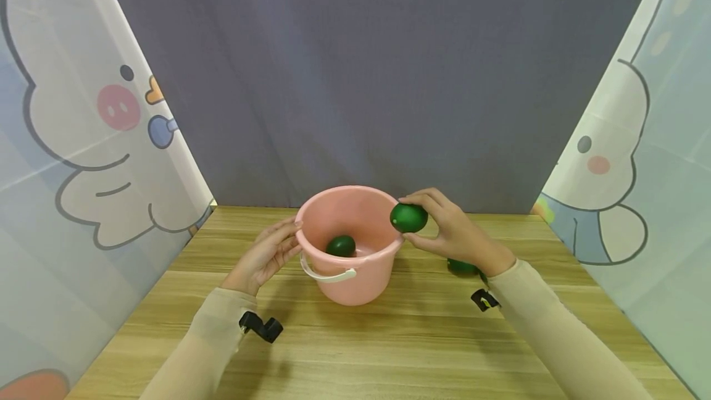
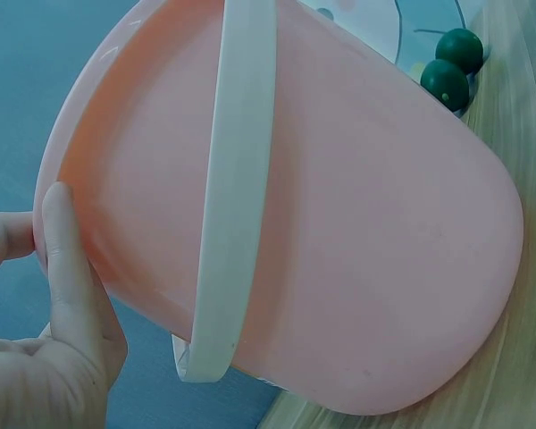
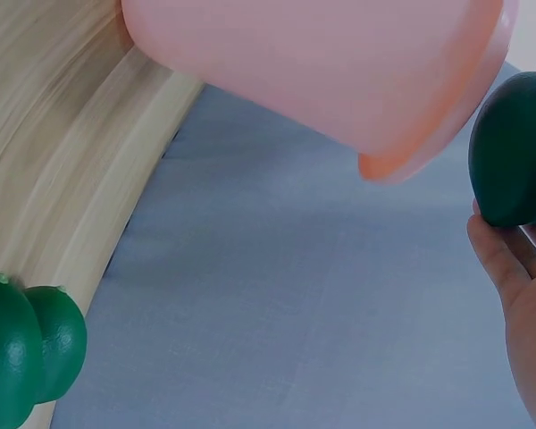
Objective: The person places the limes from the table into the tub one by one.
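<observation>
A pink bucket (image 1: 355, 276) stands upright on the table, its white handle (image 1: 328, 276) hanging down the near left side. My left hand (image 1: 265, 258) holds the bucket's left rim with its fingertips. Thumb and fingers of my right hand (image 1: 452, 233) grip a dark green lime (image 1: 408, 218) at the right rim, by the bucket's mouth. Inside the bucket lies another lime (image 1: 341, 245). Two more limes (image 3: 4, 349) rest close together on the table to the right; in the head view my right wrist partly hides them.
The wooden table (image 1: 344, 357) runs back to a grey cloth (image 1: 355, 79). Cartoon-printed sheets (image 1: 622, 141) flank it on both sides. A small black mount (image 1: 261, 326) sits on my left wrist, another (image 1: 484, 300) on my right.
</observation>
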A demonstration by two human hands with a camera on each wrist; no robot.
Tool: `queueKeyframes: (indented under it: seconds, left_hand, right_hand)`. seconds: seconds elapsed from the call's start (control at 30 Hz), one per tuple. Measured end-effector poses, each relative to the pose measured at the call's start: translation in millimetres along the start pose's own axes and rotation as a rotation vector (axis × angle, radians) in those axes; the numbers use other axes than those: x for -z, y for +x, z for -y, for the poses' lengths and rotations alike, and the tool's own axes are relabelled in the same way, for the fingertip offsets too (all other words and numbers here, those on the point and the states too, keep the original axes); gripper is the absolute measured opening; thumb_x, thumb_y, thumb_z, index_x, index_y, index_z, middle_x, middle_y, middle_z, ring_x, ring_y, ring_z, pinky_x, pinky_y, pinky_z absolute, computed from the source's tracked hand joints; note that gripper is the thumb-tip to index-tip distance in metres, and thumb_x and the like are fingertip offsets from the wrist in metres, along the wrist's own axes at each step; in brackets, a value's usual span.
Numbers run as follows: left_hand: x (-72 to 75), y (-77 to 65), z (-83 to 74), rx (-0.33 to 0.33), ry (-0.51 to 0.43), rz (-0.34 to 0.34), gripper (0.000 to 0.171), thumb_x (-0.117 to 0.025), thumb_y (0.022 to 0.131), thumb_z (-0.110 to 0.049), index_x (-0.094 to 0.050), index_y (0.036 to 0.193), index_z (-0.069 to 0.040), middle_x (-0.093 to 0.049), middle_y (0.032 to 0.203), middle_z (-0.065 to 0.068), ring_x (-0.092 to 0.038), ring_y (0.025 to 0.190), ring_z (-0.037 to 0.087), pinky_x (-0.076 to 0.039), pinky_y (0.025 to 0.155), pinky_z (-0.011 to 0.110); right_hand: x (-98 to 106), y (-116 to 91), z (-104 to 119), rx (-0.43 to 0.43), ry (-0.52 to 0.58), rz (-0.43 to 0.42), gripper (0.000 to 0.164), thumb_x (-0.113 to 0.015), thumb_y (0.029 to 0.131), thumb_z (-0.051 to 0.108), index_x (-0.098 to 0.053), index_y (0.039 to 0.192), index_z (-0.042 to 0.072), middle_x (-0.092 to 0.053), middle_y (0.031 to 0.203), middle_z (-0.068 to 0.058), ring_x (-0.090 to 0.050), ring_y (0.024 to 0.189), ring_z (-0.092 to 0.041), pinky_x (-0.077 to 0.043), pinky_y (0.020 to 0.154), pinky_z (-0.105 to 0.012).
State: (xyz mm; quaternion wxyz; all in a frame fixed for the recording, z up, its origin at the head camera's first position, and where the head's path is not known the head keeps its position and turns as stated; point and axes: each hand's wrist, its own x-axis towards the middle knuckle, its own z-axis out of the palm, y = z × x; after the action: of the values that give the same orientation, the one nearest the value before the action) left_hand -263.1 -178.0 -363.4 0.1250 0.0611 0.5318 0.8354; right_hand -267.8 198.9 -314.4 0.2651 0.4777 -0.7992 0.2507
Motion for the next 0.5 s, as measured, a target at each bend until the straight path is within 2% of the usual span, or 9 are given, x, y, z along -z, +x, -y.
queueKeyframes:
  seconds: [0.27, 0.5]
  left_hand:
    - [0.0, 0.7, 0.6, 0.002, 0.011, -0.002, 0.053, -0.052, 0.106, -0.011, -0.031, 0.152, 0.002, -0.055, 0.12, 0.009, -0.064, 0.083, 0.006, -0.059, 0.078, 0.016]
    - [-0.6, 0.7, 0.4, 0.0, 0.007, -0.001, 0.053, -0.052, 0.105, -0.011, -0.03, 0.152, 0.002, -0.056, 0.117, 0.009, -0.064, 0.082, 0.006, -0.059, 0.077, 0.015]
  right_hand:
    - [-4.0, 5.7, -1.0, 0.016, -0.005, -0.009, 0.053, -0.077, 0.089, 0.029, -0.057, 0.134, 0.009, -0.055, 0.129, -0.006, -0.053, 0.116, -0.018, -0.054, 0.092, -0.028]
    - [-7.5, 10.8, -2.9, 0.038, 0.001, -0.016, 0.059, -0.083, 0.083, 0.021, -0.057, 0.134, 0.005, -0.055, 0.128, -0.008, -0.054, 0.114, -0.021, -0.055, 0.09, -0.032]
